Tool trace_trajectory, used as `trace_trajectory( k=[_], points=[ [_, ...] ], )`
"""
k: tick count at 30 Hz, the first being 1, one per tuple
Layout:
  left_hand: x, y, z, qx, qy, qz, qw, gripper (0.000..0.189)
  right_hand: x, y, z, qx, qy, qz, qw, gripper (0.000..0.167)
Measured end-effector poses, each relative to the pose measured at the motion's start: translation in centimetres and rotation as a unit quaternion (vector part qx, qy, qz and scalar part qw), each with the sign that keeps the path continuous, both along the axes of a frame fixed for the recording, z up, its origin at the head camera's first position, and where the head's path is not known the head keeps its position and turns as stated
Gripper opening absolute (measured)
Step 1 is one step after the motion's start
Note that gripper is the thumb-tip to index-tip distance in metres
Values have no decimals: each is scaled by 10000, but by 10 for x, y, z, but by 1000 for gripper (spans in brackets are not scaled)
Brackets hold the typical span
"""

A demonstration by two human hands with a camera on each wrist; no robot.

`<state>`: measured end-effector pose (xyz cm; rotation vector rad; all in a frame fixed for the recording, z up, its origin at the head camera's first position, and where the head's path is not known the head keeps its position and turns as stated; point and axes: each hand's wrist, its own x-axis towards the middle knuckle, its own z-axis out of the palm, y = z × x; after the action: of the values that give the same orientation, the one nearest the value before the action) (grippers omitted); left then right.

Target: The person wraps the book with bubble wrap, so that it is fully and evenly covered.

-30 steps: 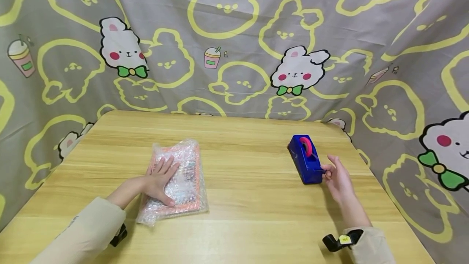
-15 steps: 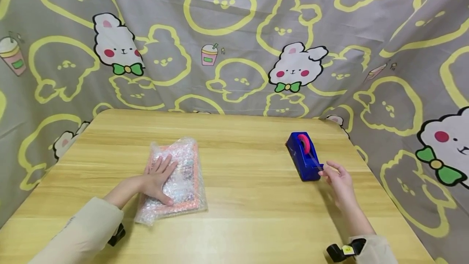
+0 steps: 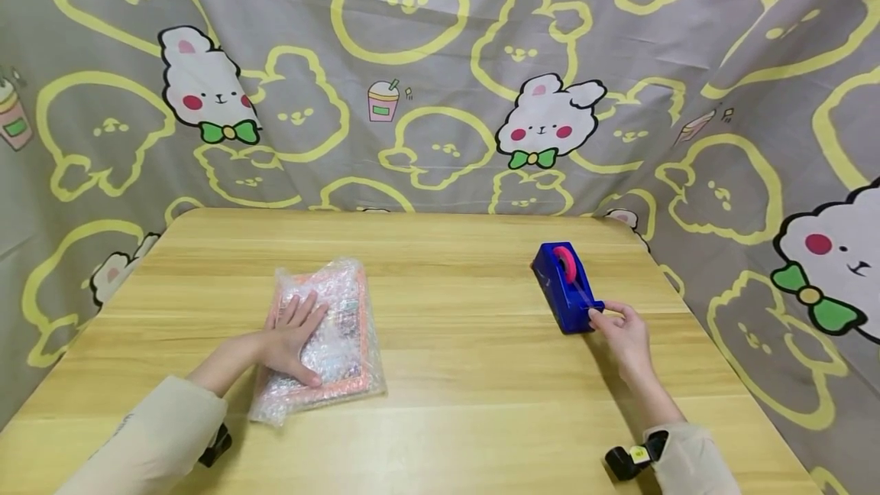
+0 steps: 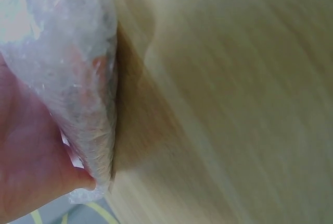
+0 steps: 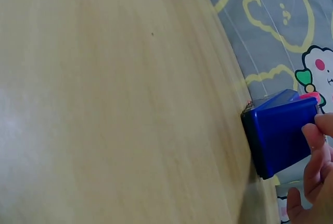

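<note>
A flat, orange-bordered item in bubble wrap [image 3: 349,327] lies on the left half of the table. My left hand [image 3: 292,342] rests on it with fingers spread; in the left wrist view, the wrap [image 4: 78,67] bulges beside the palm. On the right stands a blue tape dispenser [image 3: 558,292] holding a tape roll on a pink core [image 3: 565,264]. At its near, cutter end, thumb and index finger of my right hand [image 3: 627,338] pinch the tape's end. The right wrist view shows the dispenser's blue front [image 5: 283,135], with the fingertips at its upper edge.
The wooden table [image 3: 454,357] runs between wrapped item and dispenser. A grey curtain with cartoon rabbits [image 3: 440,82] hangs behind and along both sides of it. Black wrist cameras [image 3: 627,463] sit at the sleeves.
My right hand has moved slightly left and in closer against the dispenser's cutter end, its thumb and index finger now together there. The left hand stays on the wrapped item. The view has shifted slightly.
</note>
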<state>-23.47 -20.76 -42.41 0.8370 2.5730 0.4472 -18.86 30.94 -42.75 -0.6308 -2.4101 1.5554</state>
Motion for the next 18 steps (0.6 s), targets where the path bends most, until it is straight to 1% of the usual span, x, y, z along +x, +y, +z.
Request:
trace_trajectory(
  k=[4, 11, 15, 18],
  points=[
    [-1, 0, -2, -53, 21, 1, 10000, 122, -1, 0, 0, 427, 76, 9, 9991, 38],
    [0, 0, 1, 1, -58, 18, 10000, 122, -2, -3, 2, 960, 241, 7, 9951, 34],
    [0, 0, 2, -10, -148, 49, 9999, 121, -3, -3, 2, 1217, 187, 83, 9924, 33],
    [-1, 0, 2, 22, -221, 96, 9997, 122, -6, -3, 5, 1451, 157, 127, 9892, 34]
  ],
)
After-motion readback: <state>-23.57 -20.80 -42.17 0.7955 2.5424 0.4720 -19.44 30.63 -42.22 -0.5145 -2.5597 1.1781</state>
